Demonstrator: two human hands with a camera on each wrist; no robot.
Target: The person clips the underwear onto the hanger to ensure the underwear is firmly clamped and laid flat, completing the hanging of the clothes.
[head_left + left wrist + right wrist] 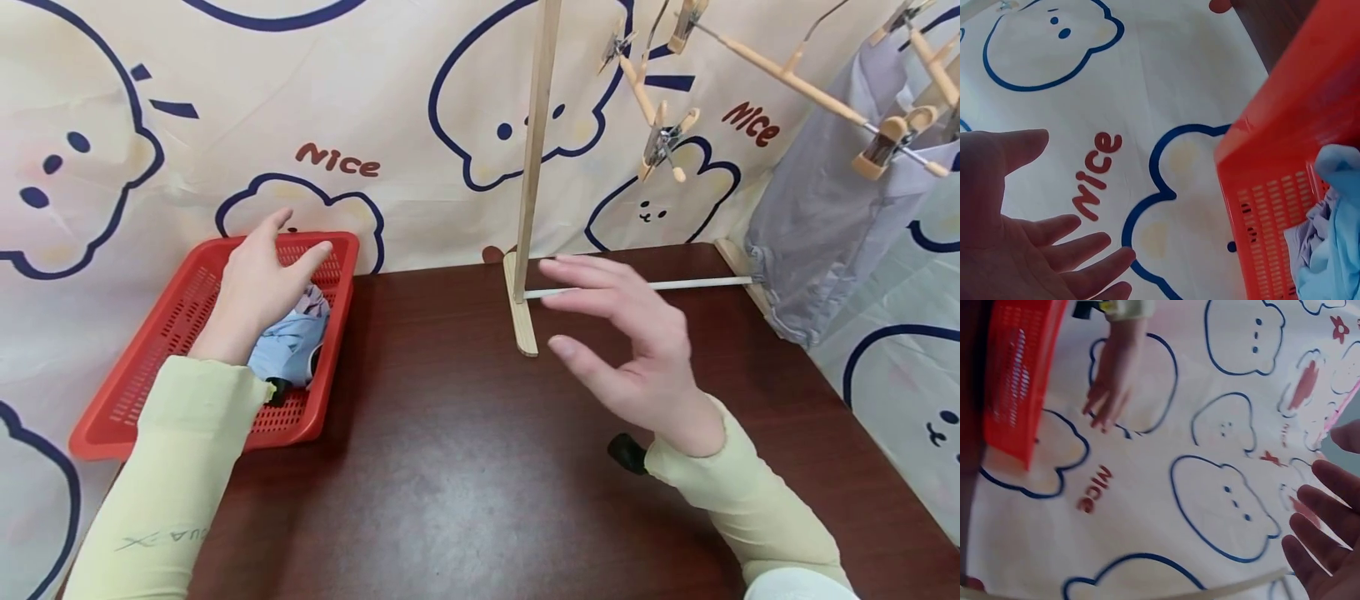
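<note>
My left hand hovers over the red plastic basket, fingers spread, holding nothing. Inside the basket lie light blue cloth and a crumpled mauve cloth; the hand and sleeve hide part of them in the head view. Above the table, my right hand is raised with fingers loosely bent and apart, nothing between them. It appears in front of the wooden stand's white crossbar. Grey clothing hangs at the far right from a beige clip hanger.
A wooden upright on a flat foot rises from the dark brown table. Empty clips dangle at the upper right. Printed cartoon cloth covers the wall behind.
</note>
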